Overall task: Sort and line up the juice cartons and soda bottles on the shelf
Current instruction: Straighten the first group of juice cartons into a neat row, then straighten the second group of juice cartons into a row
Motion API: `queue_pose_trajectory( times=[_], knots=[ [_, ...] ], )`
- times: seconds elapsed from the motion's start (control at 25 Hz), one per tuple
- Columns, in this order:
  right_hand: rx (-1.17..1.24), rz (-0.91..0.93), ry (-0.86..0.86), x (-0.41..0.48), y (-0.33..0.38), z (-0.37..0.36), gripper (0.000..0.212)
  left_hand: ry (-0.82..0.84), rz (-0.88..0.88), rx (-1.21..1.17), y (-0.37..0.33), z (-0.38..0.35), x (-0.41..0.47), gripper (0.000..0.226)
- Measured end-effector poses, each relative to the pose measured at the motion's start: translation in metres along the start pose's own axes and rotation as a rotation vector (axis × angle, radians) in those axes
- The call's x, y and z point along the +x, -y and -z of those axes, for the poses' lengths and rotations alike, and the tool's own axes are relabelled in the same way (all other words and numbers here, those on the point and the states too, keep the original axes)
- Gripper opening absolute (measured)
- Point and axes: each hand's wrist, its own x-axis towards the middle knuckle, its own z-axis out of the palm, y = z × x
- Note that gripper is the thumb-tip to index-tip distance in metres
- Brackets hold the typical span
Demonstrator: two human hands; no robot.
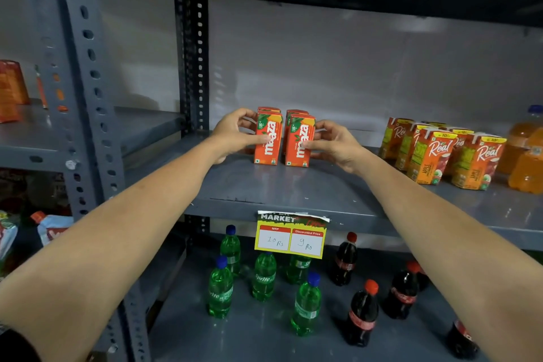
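Gripping is seen on two front "maaza" cartons, both upright mid-shelf w/ more cartons behind: left maaza carton is held by left hand, right maaza carton by right hand, fingers wrapped on outer sides, thumbs on fronts. A narrow gap is left btwn the two. "10/-" is printed on each. "Real" apple cartons are clustered to the right, orange soda bottles beside them at the edge. Price tag on the grey metal shelf lip reads "MARKET", "MRP 10 Rs", "Discounted Price 9 Rs". Below, Sprite bottles and cola bottles are scattered, unaligned.
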Motion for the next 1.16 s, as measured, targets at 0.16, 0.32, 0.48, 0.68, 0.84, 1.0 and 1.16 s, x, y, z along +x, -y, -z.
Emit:
queue_pose_trajectory(
  times=[0.16, 0.32, 0.48, 0.68, 0.84, 1.0, 1.16],
  knots=[
    [0.010, 0.002, 0.015, -0.003, 0.001, 0.001, 0.036, 0.017, -0.003, -0.013, 0.000, 0.001, 0.000, 0.050],
    [0.022, -0.008, 0.024, -0.003, -0.001, 0.001, 0.036, 0.001, -0.006, 0.003, 0.002, 0.001, -0.002, 0.053],
    [-0.013, -0.001, 0.002, -0.007, 0.001, 0.001, 0.039, -0.090, -0.035, 0.089, 0.006, -0.004, -0.007, 0.061],
    [-0.512, 0.137, -0.264, -0.030, 0.003, 0.018, 0.036, -0.356, -0.354, 0.542, 0.002, -0.004, -0.020, 0.077],
    [-1.042, 0.303, -0.388, -0.067, -0.001, 0.062, 0.029, -0.314, -0.693, 0.900, -0.014, -0.032, -0.031, 0.063],
    [-1.263, 0.381, -0.470, -0.109, -0.005, 0.113, 0.028, -0.222, -0.828, 0.872, -0.039, -0.096, -0.039, 0.057],
    [-1.283, 0.463, -0.636, -0.141, -0.008, 0.167, 0.028, -0.133, -0.787, 0.757, -0.068, -0.177, -0.046, 0.059]
  ],
)
